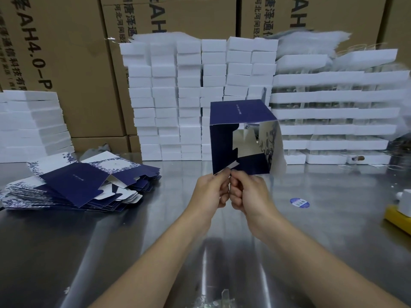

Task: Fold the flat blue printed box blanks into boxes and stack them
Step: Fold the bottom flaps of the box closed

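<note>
A dark blue printed box [242, 134], opened into a square tube with its near-end flaps partly unfolded, is held up above the steel table [133, 230] at the centre. My left hand [213, 190] pinches its lower left corner flap. My right hand [246, 192] sits tight against the left one and pinches the box's bottom edge, fingers curled. A fanned pile of flat blue and white blanks [77, 183] lies on the table at the left.
Tall stacks of white folded boxes [191, 96] line the back, with white trays [333, 112] to the right and another white stack [31, 123] far left. Brown cartons [66, 52] stand behind. A round blue sticker [299, 203] and a yellow object [398, 218] lie at the right.
</note>
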